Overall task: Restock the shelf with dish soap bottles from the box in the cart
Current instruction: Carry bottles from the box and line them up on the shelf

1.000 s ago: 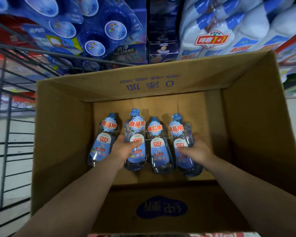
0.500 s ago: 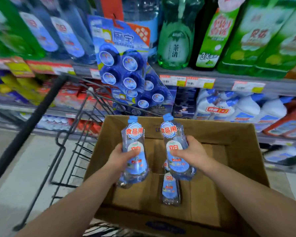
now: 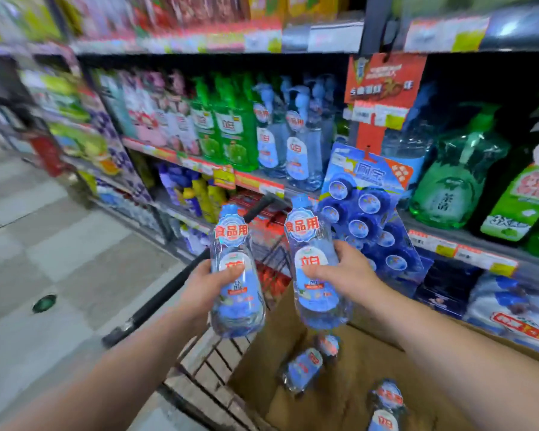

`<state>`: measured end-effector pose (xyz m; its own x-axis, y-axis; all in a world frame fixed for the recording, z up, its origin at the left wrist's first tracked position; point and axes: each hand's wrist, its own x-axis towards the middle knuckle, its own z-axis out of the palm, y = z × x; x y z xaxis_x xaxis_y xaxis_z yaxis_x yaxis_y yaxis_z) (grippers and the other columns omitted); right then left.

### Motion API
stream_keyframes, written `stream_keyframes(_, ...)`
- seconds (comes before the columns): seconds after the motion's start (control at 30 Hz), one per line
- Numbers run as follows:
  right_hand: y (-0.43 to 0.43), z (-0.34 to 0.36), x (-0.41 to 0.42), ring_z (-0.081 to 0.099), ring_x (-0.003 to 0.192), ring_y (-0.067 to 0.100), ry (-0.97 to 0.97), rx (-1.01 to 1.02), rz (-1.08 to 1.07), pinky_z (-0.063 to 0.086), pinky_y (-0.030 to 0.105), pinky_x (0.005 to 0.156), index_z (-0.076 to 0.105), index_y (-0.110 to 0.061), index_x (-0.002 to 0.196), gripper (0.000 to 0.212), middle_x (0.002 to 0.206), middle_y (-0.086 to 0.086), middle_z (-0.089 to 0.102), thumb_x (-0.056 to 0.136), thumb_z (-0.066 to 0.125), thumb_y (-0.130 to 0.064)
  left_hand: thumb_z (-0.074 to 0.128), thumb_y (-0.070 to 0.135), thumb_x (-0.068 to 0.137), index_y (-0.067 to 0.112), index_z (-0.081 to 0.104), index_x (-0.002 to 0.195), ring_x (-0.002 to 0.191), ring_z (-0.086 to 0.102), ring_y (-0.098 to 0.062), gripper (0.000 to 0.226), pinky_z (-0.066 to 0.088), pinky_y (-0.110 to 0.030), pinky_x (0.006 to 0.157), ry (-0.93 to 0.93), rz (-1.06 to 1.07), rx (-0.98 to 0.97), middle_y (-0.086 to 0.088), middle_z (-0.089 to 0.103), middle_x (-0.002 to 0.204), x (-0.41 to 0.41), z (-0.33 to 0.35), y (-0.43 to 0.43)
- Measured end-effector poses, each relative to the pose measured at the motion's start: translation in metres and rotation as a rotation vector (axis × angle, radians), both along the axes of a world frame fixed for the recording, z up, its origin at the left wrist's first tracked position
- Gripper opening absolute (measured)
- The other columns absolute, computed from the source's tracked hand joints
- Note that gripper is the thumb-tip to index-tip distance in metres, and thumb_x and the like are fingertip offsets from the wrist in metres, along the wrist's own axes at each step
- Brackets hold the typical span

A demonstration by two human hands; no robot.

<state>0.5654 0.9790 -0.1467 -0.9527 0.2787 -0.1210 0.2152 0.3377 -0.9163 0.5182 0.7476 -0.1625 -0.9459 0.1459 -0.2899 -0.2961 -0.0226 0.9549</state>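
The head camera, the only view here, looks down the aisle and across the cart (image 3: 212,365), and much of the shelving is blurred. The left hand (image 3: 206,287) is wrapped round the waist of one dish soap bottle (image 3: 237,309), thumb across the front label and the fingers hidden behind it. The right hand (image 3: 349,275) is clamped on a second bottle (image 3: 308,234) in the same way, its thumb lying just under the red lettering. Both bottles are carried cap up, labels toward the person, which looks chosen so they can go onto the shelf facing outward without being turned. They are held above the near edge of the cardboard box (image 3: 339,409), clear of its walls and just beside each other without touching. At least two more bottles (image 3: 302,368) of the same kind lie on their sides on the box floor, so by my reading the restocking is only partly done. The matching stock (image 3: 296,150) stands upright on the middle shelf (image 3: 262,183), between the green bottles (image 3: 231,129) on its left and a hanging card of blue toilet blocks (image 3: 364,213) on its right. That row seems the likely destination, well apart from the hands and higher than them. The hanging card dangles in front of the shelf close to the right hand's path, so I judge it the thing most likely to be knocked. The black cart handle (image 3: 181,284) runs slantwise behind the left wrist.
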Motion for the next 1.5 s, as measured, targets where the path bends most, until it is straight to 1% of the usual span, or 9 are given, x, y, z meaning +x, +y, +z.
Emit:
stream_keyframes(0.17,-0.076,0.04,-0.026,0.061,0.076,0.012,0.092,-0.055,0.122,0.049,0.019,0.06,0.058,-0.014,0.096,0.035,0.093,0.003,0.066,0.068,0.08,-0.01,0.069,0.014,0.08,0.005,0.062,0.1,0.062,0.068,-0.027,0.022,0.058,-0.048,0.063,0.045,0.116,0.039,-0.012,0.073,0.08,-0.005,0.03,-0.082)
stream_keyframes(0.5,-0.306,0.099,-0.088,0.068,0.089,0.032,0.197,-0.256,0.205,0.055,0.048,0.083,0.06,-0.005,0.104,0.04,0.1,0.015,0.069,0.069,0.078,-0.002,0.065,0.008,0.083,0.005,0.058,0.104,0.053,0.069,-0.019,0.022,0.054,-0.03,0.044,0.202,0.252,0.111,-0.009,0.073,0.074,-0.031,0.096,-0.303)
stream_keyframes(0.67,-0.407,0.117,-0.117,0.065,0.068,0.02,0.232,-0.284,0.293,0.057,0.028,0.059,0.06,-0.007,0.101,0.035,0.092,0.012,0.068,0.071,0.076,-0.001,0.064,0.008,0.084,0.007,0.059,0.097,0.049,0.067,-0.015,0.014,0.054,-0.028,0.043,0.277,0.312,0.118,-0.006,0.07,0.07,-0.045,0.121,-0.393)
stream_keyframes(0.73,-0.437,0.123,-0.128,0.064,0.069,0.019,0.237,-0.281,0.322,0.055,0.028,0.059,0.059,-0.004,0.106,0.039,0.093,0.012,0.068,0.071,0.076,0.0,0.064,0.007,0.085,0.006,0.059,0.097,0.048,0.066,-0.014,0.013,0.052,-0.026,0.041,0.298,0.324,0.113,-0.008,0.068,0.074,-0.051,0.127,-0.419)
stream_keyframes(0.93,-0.498,0.139,-0.173,0.065,0.081,0.027,0.252,-0.221,0.41,0.054,0.037,0.074,0.06,-0.005,0.105,0.037,0.098,0.013,0.068,0.072,0.075,-0.002,0.064,0.006,0.084,0.011,0.06,0.088,0.048,0.066,-0.012,0.007,0.055,-0.028,0.042,0.35,0.382,0.117,0.001,0.071,0.06,-0.088,0.132,-0.479)
stream_keyframes(1.03,-0.523,0.141,-0.206,0.066,0.076,0.023,0.263,-0.21,0.444,0.055,0.032,0.065,0.06,-0.004,0.108,0.039,0.095,0.011,0.069,0.072,0.075,-0.002,0.064,0.004,0.084,0.011,0.06,0.085,0.048,0.067,-0.013,0.007,0.052,-0.025,0.041,0.359,0.395,0.137,0.001,0.071,0.057,-0.112,0.134,-0.504)
stream_keyframes(1.13,-0.546,0.141,-0.249,0.067,0.066,0.013,0.286,-0.219,0.496,0.055,0.026,0.054,0.062,-0.015,0.092,0.026,0.083,0.0,0.07,0.072,0.076,-0.005,0.065,0.005,0.083,0.007,0.059,0.091,0.05,0.068,-0.014,0.01,0.053,-0.027,0.043,0.352,0.44,0.122,-0.003,0.072,0.063,-0.144,0.137,-0.528)
stream_keyframes(1.33,-0.584,0.142,-0.355,0.069,0.073,0.019,0.315,-0.229,0.529,0.056,0.032,0.062,0.06,-0.015,0.092,0.031,0.087,0.004,0.07,0.07,0.079,-0.007,0.068,0.009,0.082,0.005,0.056,0.113,0.069,0.068,-0.025,0.033,0.059,-0.036,0.059,0.359,0.475,0.115,-0.015,0.07,0.093,-0.244,0.148,-0.561)
stream_keyframes(1.5,-0.591,0.155,-0.448,0.069,0.074,0.013,0.323,-0.211,0.533,0.053,0.022,0.052,0.056,-0.022,0.092,0.036,0.091,0.001,0.07,0.068,0.081,-0.014,0.067,0.007,0.081,0.006,0.06,0.101,0.06,0.071,-0.023,0.021,0.054,-0.03,0.047,0.362,0.449,0.161,-0.011,0.074,0.076,-0.341,0.156,-0.569)
